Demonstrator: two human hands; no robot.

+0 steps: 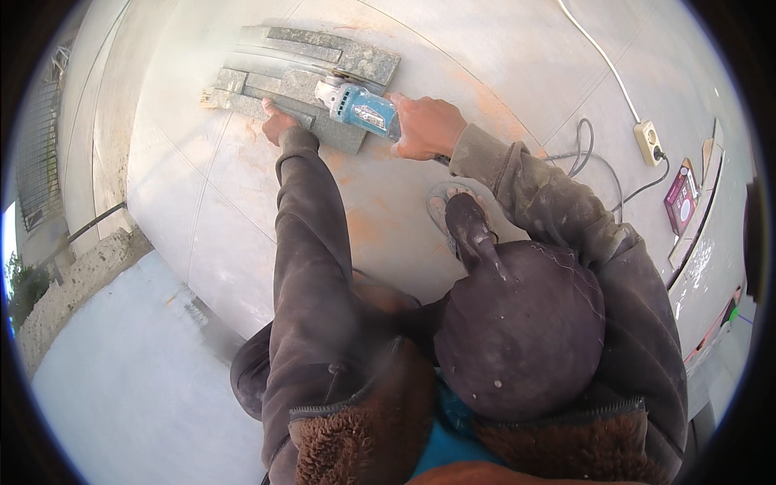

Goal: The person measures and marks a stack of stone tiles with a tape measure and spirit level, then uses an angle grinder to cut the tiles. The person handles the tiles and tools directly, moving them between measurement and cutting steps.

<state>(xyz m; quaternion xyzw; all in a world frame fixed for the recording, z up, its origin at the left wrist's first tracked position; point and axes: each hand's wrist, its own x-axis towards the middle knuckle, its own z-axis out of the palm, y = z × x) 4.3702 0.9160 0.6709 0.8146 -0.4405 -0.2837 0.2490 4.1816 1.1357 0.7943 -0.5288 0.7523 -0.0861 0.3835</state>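
Grey stone cladding panels (343, 133), made of staggered strips, lie on the dusty floor at the far side. My right hand (430, 127) is wrapped round the rear body of a blue angle grinder (365, 111). The grinder's head is over the stone, and pale dust hazes the air to its left. The disc is mostly hidden by the head and the dust. My left hand (280, 124) holds the near edge of the stone, one digit stretched onto its top; its other fingers are mostly hidden.
A grey cord runs right to a white extension socket (647, 143) with its own white cable. Beside it lies a dark red box (681, 198). My sandalled foot (454, 212) rests near the stone. A rough concrete ledge (81, 283) stands at the left.
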